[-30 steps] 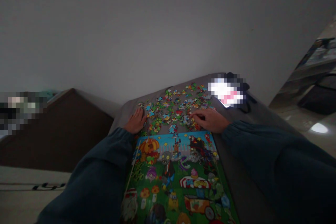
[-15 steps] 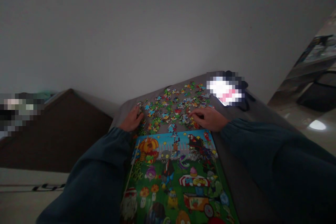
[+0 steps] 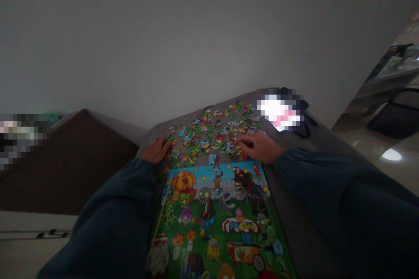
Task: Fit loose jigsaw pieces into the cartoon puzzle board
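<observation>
Many small coloured puzzle pieces (image 3: 214,133) lie scattered on a grey surface (image 3: 294,209) in front of me. Nearer to me lies a large bright cartoon picture sheet (image 3: 216,222). My left hand (image 3: 155,150) rests flat at the left edge of the pieces, fingers stretched out. My right hand (image 3: 258,146) rests on the pieces at the right, fingers curled down onto them; whether it grips one is hidden. Both arms wear dark blue-green sleeves.
A blurred bright patch over a dark object (image 3: 283,111) sits at the far right corner of the grey surface. A brown piece of furniture (image 3: 72,161) stands at the left. A plain wall fills the back. The room is dim.
My left hand has slid back toward me and leftward, off the pieces' edge. The right hand has barely moved. The view has shifted slightly.
</observation>
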The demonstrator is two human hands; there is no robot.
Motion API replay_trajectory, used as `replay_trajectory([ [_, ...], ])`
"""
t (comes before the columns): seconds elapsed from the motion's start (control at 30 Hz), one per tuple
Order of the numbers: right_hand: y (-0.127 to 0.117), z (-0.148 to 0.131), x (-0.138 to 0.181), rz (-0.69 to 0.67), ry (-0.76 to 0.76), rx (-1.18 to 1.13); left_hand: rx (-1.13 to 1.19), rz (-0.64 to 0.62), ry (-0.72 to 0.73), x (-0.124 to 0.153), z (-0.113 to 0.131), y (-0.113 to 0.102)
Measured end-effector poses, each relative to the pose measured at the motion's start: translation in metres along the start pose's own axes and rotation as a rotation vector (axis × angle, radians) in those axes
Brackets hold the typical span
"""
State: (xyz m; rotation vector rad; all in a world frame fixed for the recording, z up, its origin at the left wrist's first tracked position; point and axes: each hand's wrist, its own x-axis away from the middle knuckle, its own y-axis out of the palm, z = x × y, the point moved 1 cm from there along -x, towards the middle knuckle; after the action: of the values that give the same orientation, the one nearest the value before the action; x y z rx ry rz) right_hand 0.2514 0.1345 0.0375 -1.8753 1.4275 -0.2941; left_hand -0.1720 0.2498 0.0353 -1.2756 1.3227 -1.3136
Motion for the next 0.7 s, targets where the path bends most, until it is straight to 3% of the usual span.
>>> replay_trajectory([
  [0.2, 0.001, 0.001, -0.001, 0.006, -0.006, 0.016, -0.043, 0.004, -0.038, 0.000, -0.009, -0.002],
  [0.43, 0.001, 0.001, -0.001, 0.001, -0.009, 0.012, -0.050, -0.045, -0.013, -0.006, 0.008, -0.004],
  [0.7, 0.002, 0.003, -0.002, 0.021, -0.025, 0.005, -0.067, 0.018, -0.073, -0.028, 0.032, -0.017],
])
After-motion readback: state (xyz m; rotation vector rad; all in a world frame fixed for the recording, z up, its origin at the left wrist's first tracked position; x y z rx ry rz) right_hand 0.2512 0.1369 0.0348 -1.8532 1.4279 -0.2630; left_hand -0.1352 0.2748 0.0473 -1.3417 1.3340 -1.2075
